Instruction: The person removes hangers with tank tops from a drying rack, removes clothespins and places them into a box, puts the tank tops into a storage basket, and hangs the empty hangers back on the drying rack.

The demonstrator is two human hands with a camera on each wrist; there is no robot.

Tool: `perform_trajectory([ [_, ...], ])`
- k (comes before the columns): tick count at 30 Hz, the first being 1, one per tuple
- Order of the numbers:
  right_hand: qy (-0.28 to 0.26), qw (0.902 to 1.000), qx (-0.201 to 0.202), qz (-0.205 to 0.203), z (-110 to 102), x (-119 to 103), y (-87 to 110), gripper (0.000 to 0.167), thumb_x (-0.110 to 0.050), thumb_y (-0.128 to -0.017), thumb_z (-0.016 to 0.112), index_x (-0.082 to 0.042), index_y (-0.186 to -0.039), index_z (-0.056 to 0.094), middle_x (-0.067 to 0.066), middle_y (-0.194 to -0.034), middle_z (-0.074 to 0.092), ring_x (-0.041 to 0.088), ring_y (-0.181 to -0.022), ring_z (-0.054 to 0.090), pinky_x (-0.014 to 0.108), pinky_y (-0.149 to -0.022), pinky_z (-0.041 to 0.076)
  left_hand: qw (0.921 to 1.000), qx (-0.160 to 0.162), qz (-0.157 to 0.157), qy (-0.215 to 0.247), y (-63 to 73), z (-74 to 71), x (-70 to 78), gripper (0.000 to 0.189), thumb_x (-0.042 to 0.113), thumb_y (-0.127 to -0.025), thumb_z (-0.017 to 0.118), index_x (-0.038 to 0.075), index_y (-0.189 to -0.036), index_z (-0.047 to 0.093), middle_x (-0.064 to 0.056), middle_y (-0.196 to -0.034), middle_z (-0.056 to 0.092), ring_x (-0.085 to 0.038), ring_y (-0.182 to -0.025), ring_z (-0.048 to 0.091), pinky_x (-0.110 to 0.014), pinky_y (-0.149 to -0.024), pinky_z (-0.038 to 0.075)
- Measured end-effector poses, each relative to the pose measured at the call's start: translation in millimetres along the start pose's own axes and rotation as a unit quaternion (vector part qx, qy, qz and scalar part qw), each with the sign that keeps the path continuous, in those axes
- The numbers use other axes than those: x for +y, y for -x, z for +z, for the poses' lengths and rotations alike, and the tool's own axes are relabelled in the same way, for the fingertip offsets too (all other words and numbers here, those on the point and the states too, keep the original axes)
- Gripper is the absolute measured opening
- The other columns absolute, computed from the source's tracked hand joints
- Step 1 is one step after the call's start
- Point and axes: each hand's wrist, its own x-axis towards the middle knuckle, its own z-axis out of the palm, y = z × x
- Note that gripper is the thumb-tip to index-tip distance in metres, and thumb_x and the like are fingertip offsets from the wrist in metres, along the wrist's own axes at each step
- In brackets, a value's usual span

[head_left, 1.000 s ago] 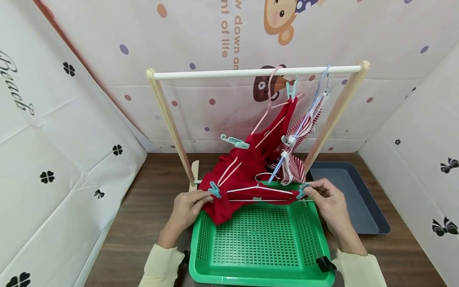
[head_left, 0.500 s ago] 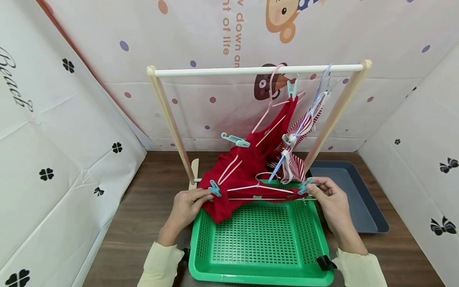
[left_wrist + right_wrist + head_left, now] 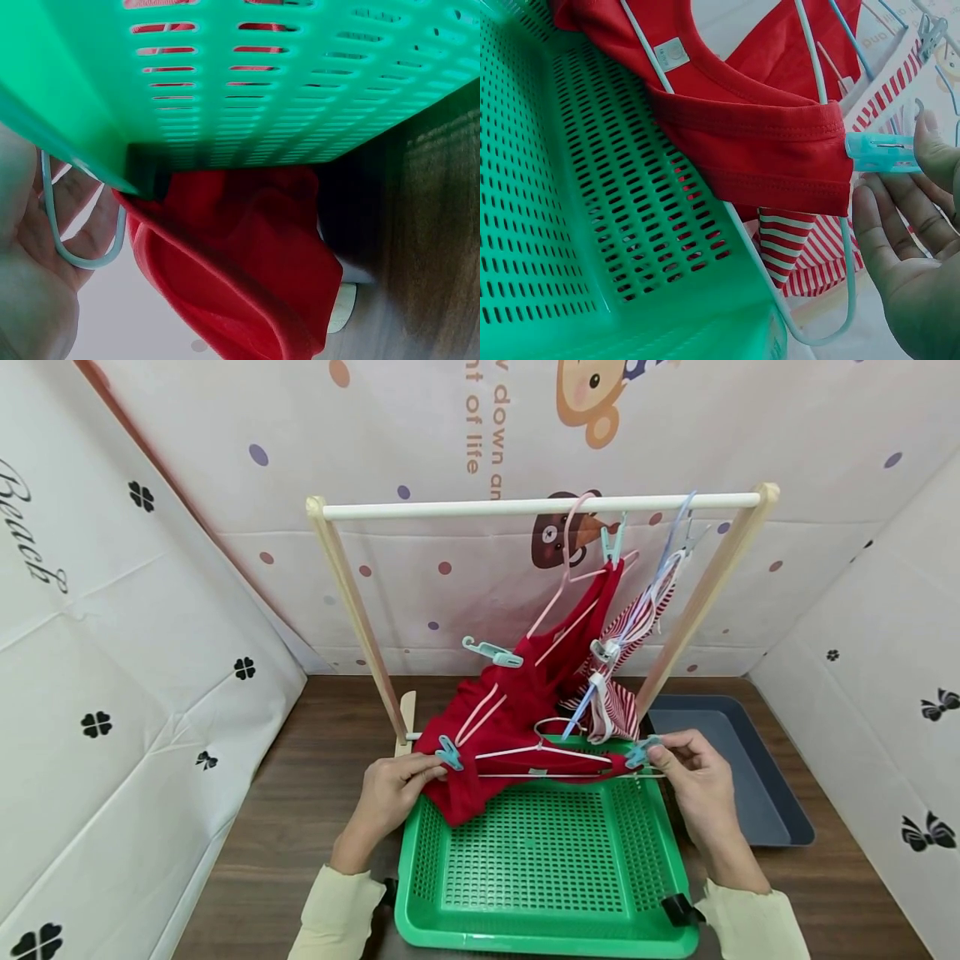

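Note:
A small red top [image 3: 487,710] is spread on a white clothes hanger [image 3: 543,749] over the far side of a green basket [image 3: 547,939]. My left hand [image 3: 386,797] holds the hanger's left end, a bare loop of which lies against the fingers in the left wrist view. Beside those fingertips a blue clothespin [image 3: 448,753] is clipped to the red cloth. Thumb and forefinger of my right hand [image 3: 701,777] pinch another light-blue clothespin [image 3: 885,152], which sits at the edge of the top's right strap. The hanger's right end [image 3: 847,300] sticks out past the cloth.
A drying rack with a white bar [image 3: 465,510] stands behind the basket. From it hang a pink hanger [image 3: 564,572] with more red clothing, and a striped red-and-white garment [image 3: 615,714]. A hooked clothespin [image 3: 492,652] is at the left. A grey tray [image 3: 738,777] lies at right.
My right hand has shifted slightly to the right with its clothespin, and the red strap's edge has moved outward along the hanger. My left hand stays nearly where it was.

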Motion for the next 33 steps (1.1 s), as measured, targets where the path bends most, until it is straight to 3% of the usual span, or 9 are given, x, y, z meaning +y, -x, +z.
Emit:
perform_trajectory([
  [5,-0.011,0.9999,0.008,-0.002,-0.7,-2.0,-1.0,0.006,0.012,-0.098,0.068,0.013,-0.103,0.065,0.0,-0.094,0.076,0.007,-0.082,0.07,0.018,-0.073,0.057,1.0,0.006,0.004,0.0,0.0,0.9,0.4,0.023,-0.003,-0.085,0.085,0.009,-0.104,0.085,0.002,-0.09,0.08,-0.01,-0.076,0.074,-0.024,-0.065,0.056],
  [11,-0.014,0.9995,0.015,0.025,-4.1,-5.7,-0.7,0.014,0.011,-0.096,0.072,0.008,-0.109,0.067,0.0,-0.093,0.076,0.007,-0.085,0.07,0.017,-0.078,0.057,1.0,0.008,0.004,0.004,-0.1,0.3,1.6,0.022,-0.002,-0.085,0.085,0.008,-0.104,0.085,0.0,-0.09,0.08,-0.011,-0.077,0.075,-0.025,-0.067,0.058],
  [23,0.014,0.9989,0.028,0.036,-13.5,-14.3,-5.0,0.025,0.005,-0.097,0.075,0.002,-0.121,0.07,-0.002,-0.1,0.074,0.006,-0.089,0.07,0.015,-0.079,0.056,1.0,0.0,-0.001,0.005,-1.4,-1.3,0.4,0.019,0.001,-0.088,0.084,0.01,-0.105,0.085,0.001,-0.091,0.08,-0.011,-0.081,0.076,-0.029,-0.073,0.061],
  [27,0.079,0.9958,0.033,0.032,-19.1,-17.5,-5.2,0.031,0.002,-0.096,0.077,0.001,-0.126,0.07,-0.004,-0.105,0.072,0.005,-0.093,0.068,0.013,-0.078,0.054,1.0,0.002,0.002,0.007,-1.4,-0.3,0.3,0.016,0.004,-0.089,0.084,0.01,-0.104,0.085,0.0,-0.092,0.08,-0.012,-0.081,0.076,-0.03,-0.073,0.061],
  [31,0.19,0.9811,0.032,0.015,-25.6,-21.1,-5.8,0.037,-0.005,-0.096,0.08,-0.001,-0.132,0.069,-0.008,-0.107,0.07,0.006,-0.093,0.065,0.011,-0.072,0.051,1.0,0.003,0.002,0.009,-1.3,0.3,0.7,0.014,0.006,-0.091,0.083,0.01,-0.104,0.085,-0.001,-0.091,0.08,-0.011,-0.081,0.076,-0.028,-0.075,0.061],
  [33,0.22,0.9749,0.033,0.006,-28.8,-22.7,-6.3,0.038,-0.008,-0.097,0.081,-0.002,-0.133,0.069,-0.009,-0.107,0.07,0.006,-0.092,0.064,0.012,-0.07,0.05,1.0,0.004,0.002,0.008,-1.6,0.3,1.4,0.015,0.005,-0.09,0.083,0.01,-0.104,0.085,-0.001,-0.091,0.08,-0.011,-0.081,0.076,-0.027,-0.075,0.06],
])
